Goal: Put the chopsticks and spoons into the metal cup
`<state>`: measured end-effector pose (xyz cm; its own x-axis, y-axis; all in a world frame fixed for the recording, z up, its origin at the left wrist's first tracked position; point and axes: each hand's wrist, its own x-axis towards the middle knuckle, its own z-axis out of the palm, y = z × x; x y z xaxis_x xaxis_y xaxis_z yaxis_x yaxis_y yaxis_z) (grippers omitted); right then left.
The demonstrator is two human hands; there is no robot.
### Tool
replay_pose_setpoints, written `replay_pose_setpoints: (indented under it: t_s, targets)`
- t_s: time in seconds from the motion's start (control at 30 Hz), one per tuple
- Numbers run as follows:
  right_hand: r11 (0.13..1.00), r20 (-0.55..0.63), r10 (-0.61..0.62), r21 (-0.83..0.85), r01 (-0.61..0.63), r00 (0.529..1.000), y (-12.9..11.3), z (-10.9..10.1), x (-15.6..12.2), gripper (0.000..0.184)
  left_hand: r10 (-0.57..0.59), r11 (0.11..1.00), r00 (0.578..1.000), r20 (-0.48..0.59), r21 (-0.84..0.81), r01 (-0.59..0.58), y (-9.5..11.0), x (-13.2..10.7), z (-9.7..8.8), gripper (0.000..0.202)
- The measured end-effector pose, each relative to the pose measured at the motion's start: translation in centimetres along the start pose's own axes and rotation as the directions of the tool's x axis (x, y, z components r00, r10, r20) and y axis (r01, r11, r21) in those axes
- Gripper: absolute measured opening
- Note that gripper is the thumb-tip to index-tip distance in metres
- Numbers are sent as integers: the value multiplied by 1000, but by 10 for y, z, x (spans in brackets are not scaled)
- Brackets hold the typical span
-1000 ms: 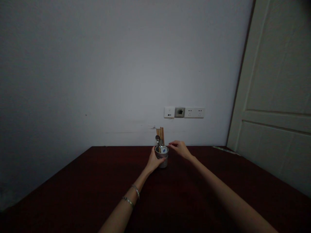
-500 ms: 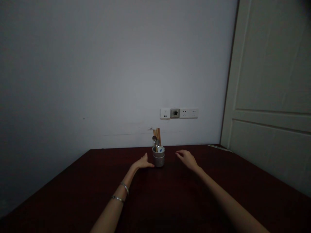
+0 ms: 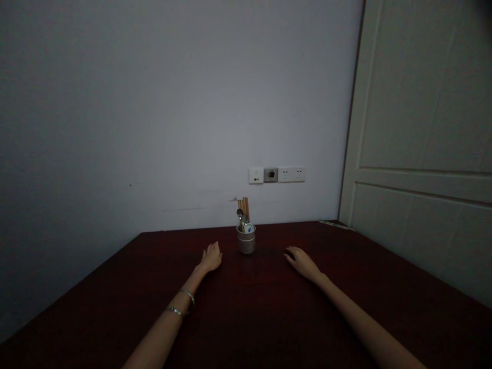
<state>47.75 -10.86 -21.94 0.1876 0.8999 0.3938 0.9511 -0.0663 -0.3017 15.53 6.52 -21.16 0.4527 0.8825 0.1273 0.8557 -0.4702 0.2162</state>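
A small grey cup [image 3: 246, 244] stands upright near the far middle of the dark red table [image 3: 269, 307]. Wooden chopsticks [image 3: 243, 205], a metal spoon and a white and blue piece stick out of it. My left hand [image 3: 211, 257] lies flat on the table just left of the cup, fingers stretched, holding nothing. Two bangles sit on that wrist. My right hand [image 3: 302, 262] rests palm down to the right of the cup, fingers loosely apart and empty. Neither hand touches the cup.
A plain pale wall stands behind the table, with a row of sockets [image 3: 277, 175] above the cup. A cream panelled door [image 3: 418, 154] runs along the right side. A thin light strip [image 3: 335, 224] lies at the table's far right corner.
My left hand let go of the cup and slid left onto the table. My right hand drew back from the cup's rim and settled to the right. The view shifted slightly.
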Motion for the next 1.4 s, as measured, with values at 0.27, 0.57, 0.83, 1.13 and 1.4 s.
replay_pose_setpoints:
  t_s: [0.27, 0.57, 0.83, 1.13, 1.4]
  targets:
    - [1000, 8, 22, -13, -22, 1000, -3, -1, -5, 41, 17, 998, 997, -74, 61, -12, 1, -10, 9, 53]
    - [999, 9, 38, 1, -38, 999, -6, -3, -10, 38, 20, 997, 997, -76, 79, -14, 4, -15, 4, 51]
    - [1000, -7, 22, -1, -22, 1000, -6, -2, -13, 37, 40, 996, 997, -62, 77, -35, 0, -15, 8, 52]
    - [999, 5, 33, -12, -33, 999, -3, 0, -12, 39, 35, 996, 998, -46, 82, -31, 1, -15, 7, 53]
    - [998, 18, 20, -52, -19, 1000, -3, 1, -11, 40, -2, 1000, 999, -42, -14, 1, 1, -13, 4, 55]
